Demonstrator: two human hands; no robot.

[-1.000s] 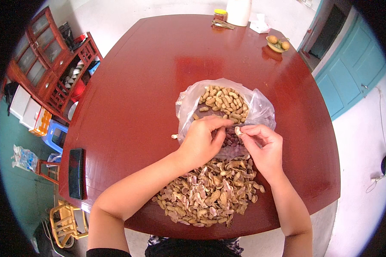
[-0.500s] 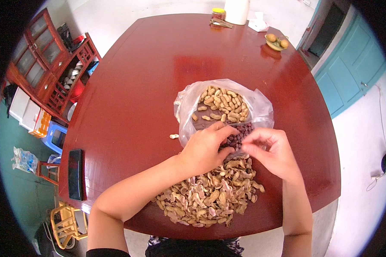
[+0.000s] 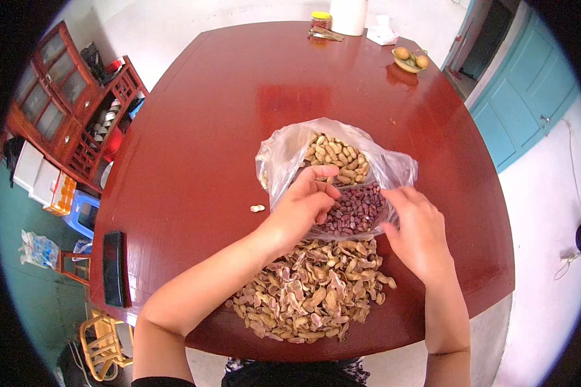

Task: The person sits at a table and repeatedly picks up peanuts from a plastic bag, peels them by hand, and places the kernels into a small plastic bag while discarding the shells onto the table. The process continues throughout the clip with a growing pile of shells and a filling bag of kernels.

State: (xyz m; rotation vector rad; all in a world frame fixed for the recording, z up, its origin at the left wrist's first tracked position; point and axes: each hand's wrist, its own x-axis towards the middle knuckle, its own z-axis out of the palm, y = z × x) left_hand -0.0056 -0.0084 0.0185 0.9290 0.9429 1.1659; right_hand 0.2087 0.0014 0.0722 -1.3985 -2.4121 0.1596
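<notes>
A clear plastic bag [image 3: 279, 145] lies spread on the table, with unshelled peanuts [image 3: 342, 155] at its far side. Dark red peanut kernels [image 3: 358, 209] fill its near part. Over the bag's left side is my left hand [image 3: 305, 201], its fingers loosely curled and apart, with nothing visible in them. My right hand [image 3: 418, 231] is at the bag's right rim, thumb and fingers spread beside the kernels. Whether it touches the plastic I cannot tell. Closer to me, a heap of empty peanut shells [image 3: 313, 293] lies on the table.
A single peanut [image 3: 257, 208] rests left of the bag on the red wooden table [image 3: 200, 142]. A black phone [image 3: 113, 267] lies by the left edge. A yellow-lidded jar [image 3: 320, 20], a tissue pack [image 3: 382, 32] and a fruit bowl [image 3: 408, 64] stand at the far end.
My hands have drawn apart, the left moving slightly left and the right opening at the bag's rim. More kernels show between them, and the bag's right side has spread outward.
</notes>
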